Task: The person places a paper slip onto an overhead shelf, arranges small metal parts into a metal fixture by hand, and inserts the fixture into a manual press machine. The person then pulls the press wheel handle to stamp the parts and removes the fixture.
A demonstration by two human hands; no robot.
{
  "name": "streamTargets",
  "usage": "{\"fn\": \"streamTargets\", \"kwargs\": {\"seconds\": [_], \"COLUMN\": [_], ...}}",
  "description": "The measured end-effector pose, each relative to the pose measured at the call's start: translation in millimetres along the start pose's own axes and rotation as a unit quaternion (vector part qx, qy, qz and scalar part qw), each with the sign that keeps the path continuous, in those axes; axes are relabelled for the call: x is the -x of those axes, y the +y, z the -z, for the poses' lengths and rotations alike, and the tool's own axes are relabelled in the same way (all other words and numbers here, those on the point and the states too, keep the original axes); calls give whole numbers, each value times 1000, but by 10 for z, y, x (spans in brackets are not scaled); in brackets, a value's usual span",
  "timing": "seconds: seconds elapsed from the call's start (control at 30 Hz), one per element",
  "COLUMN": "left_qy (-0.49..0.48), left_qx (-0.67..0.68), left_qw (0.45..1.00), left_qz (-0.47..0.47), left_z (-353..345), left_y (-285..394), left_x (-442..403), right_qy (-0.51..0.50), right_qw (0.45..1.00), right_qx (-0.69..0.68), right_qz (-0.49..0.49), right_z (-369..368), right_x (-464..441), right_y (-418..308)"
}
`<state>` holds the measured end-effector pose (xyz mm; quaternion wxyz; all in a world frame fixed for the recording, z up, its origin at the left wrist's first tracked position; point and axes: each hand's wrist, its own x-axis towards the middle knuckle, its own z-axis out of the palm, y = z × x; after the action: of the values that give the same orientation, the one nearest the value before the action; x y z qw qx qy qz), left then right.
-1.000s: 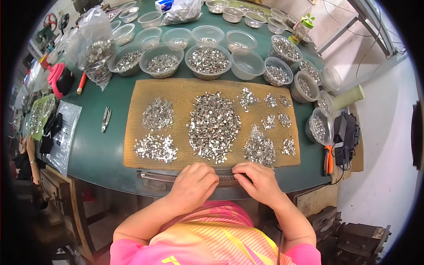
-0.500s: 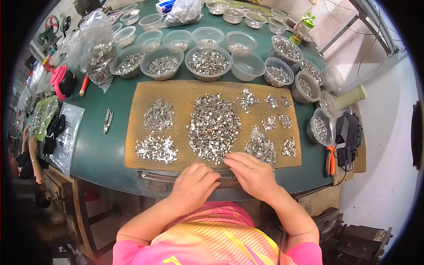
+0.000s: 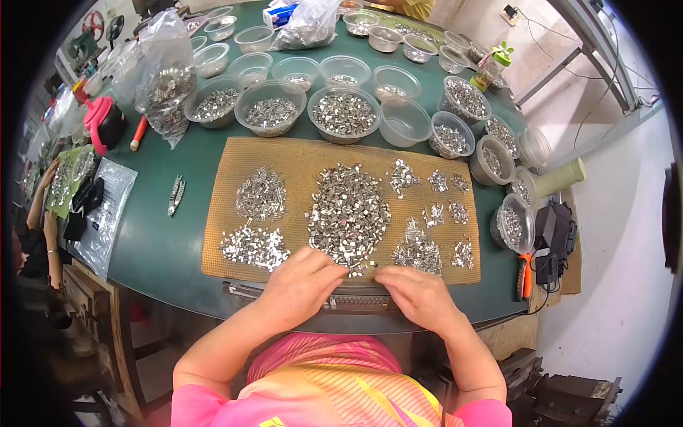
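Note:
A large pile of small silvery metal pieces (image 3: 348, 213) lies mid-mat on the brown textured mat (image 3: 299, 153). My left hand (image 3: 302, 288) is at the pile's near edge, its thumb and fingers pinched together. Across a small gap, my right hand (image 3: 420, 295) has its fingers pressed together at the mat's front edge. Whatever lies between either set of fingertips is too small to make out. Below both hands, a long slotted metal bar (image 3: 363, 302) runs along the table's front edge, with a row of small pieces in it. My left hand partly covers it.
Smaller heaps, such as thin metal pieces (image 3: 261, 193) and shiny pieces (image 3: 252, 246), flank the pile. Clear plastic tubs (image 3: 344, 114) ring the mat's back and right. Orange-handled pliers (image 3: 524, 276) lie right. Another person's arm (image 3: 51, 245) shows at far left.
My left hand has moved up to the pile's near edge. My right hand has shifted slightly down and right, away from the pile. More of the slotted bar shows. The whole view has shifted slightly.

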<state>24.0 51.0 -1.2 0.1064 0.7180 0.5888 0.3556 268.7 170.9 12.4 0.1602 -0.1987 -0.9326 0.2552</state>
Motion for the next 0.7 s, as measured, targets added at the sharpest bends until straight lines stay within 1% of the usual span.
{"fn": "streamTargets", "kwargs": {"seconds": [0.1,0.2,0.33,0.4,0.53,0.6,0.7], "left_qy": [-30,-51,-65,-61,-40,-23,-12], "left_qx": [-19,-54,-100,-94,-50,-11,40], "left_qw": [999,996,991,992,996,999,999], "left_qz": [-25,-55,-59,-64,-56,-26,14], "left_z": [-111,-228,-356,-363,-314,-243,-133], "left_y": [11,36,28,21,11,28,27], "left_x": [-100,-199,-232,-232,-221,-202,-146], "right_qy": [48,74,69,67,66,67,51], "right_qw": [998,995,986,982,993,996,997], "right_qx": [4,63,148,177,100,57,46], "right_qz": [-43,-37,-40,-29,-19,-22,-21], "right_z": [-60,-144,-265,-302,-189,-100,-22], "right_x": [-53,-136,-201,-201,-168,-113,29], "right_y": [25,-4,-21,-6,31,6,-25]}}
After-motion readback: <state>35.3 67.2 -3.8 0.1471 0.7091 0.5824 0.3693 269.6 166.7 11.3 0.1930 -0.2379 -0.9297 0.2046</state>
